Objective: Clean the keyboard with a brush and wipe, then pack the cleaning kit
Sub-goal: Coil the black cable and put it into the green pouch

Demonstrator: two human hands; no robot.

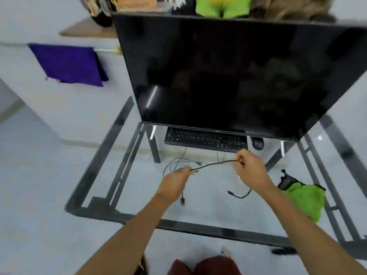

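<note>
Head view, looking down over a glass-topped desk with a dark metal frame (103,153). Both bare forearms reach in from the lower edge of the frame. Left hand (174,180), centre frame, has its fingers curled round a thin black cable (214,164); a plug end hangs below this hand. Right hand (251,167), just right of centre, pinches the same cable at its other visible end, fingertips drawn together. Cable runs in a shallow sag between the two hands, held above the glass. Thinner wires loop on or under the glass just beyond the left hand; cannot tell which.

Black full-size keyboard (206,138) sits at centre, tucked under the lower edge of a large dark flat monitor (228,72) that fills the upper middle and right of the frame. Black computer mouse (257,143) lies just right of the keyboard. Bright green cloth (303,199) is bunched at the right edge of the desk, with a dark item touching its upper left side; too blurred to identify. Short black cable piece (239,195) lies on the glass below the right hand.

Purple towel (68,63) hangs on a rail in the upper left. Pale tiled floor shows through the glass.
</note>
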